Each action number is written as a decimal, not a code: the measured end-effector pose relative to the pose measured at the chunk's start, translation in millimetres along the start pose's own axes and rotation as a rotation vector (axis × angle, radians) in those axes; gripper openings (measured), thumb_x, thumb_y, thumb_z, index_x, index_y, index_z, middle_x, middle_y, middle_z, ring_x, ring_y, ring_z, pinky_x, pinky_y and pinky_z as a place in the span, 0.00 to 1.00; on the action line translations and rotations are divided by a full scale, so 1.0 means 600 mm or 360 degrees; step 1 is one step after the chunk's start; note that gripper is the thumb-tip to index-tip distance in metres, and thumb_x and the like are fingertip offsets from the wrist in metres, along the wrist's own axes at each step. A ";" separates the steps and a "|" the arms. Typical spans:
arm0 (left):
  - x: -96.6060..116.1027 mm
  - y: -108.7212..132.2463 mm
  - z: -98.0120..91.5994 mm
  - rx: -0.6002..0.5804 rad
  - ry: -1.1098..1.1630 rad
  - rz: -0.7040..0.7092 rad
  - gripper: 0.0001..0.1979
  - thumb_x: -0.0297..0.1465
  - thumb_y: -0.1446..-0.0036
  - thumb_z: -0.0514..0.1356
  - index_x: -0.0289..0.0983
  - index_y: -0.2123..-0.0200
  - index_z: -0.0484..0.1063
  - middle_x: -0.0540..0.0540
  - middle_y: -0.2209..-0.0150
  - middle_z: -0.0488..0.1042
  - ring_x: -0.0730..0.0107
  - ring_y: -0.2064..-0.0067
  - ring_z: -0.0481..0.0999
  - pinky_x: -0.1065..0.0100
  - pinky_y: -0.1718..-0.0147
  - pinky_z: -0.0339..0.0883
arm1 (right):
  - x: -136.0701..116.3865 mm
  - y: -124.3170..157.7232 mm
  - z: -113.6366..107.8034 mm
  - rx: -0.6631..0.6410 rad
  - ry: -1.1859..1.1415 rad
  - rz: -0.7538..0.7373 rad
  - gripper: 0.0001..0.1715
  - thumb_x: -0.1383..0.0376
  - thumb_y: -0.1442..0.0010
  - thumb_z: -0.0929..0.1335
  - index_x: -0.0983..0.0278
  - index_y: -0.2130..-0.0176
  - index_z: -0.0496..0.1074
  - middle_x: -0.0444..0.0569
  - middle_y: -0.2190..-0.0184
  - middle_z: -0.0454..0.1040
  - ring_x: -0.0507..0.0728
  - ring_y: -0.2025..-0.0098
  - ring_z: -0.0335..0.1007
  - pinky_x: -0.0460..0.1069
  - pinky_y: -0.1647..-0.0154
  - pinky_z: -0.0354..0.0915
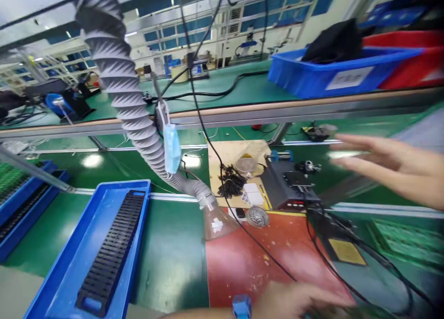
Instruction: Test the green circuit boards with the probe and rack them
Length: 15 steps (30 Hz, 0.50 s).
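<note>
My right hand (398, 173) reaches in from the right, fingers stretched out toward the left with nothing in them. It hovers to the right of a dark soldering station (282, 187) with a lit red display. Low in the view, my left hand (298, 300), a blue band (242, 306) on its wrist, is over the near part of a red mat (263, 263). Motion blurs this hand, and its fingers run toward the bottom edge, so what they hold, if anything, is unclear. A round dish of silvery wire (257, 216) sits at the mat's far edge.
A grey ribbed hose (135, 106) with a clear funnel (218, 224) hangs over the bench. At left, a blue tray (138, 245) holds a black slotted rack (113, 249). Black cables cross the mat. Green boards (409, 240) lie at right; a blue bin (298, 80) stands on the shelf.
</note>
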<state>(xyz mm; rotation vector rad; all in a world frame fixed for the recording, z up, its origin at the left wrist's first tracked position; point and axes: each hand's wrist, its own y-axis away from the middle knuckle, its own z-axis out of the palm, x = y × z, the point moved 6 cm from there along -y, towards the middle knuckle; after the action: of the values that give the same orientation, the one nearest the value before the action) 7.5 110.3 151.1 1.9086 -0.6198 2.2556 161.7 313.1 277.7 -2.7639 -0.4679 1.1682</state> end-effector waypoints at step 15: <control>-0.264 0.146 -0.069 0.1162 -0.0313 -0.0496 0.22 0.46 0.47 0.57 0.33 0.59 0.67 0.40 0.61 0.72 0.62 0.58 0.71 0.65 0.57 0.63 | 0.273 0.233 0.409 -0.0411 -0.0366 0.0621 0.28 0.53 0.50 0.66 0.67 0.54 0.66 0.56 0.59 0.74 0.57 0.63 0.73 0.51 0.61 0.68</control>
<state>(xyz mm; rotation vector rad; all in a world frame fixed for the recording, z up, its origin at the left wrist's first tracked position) -30.1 73.5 -26.9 2.3198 0.5488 2.2679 127.4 227.3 -35.3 -3.0485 -0.0994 1.6278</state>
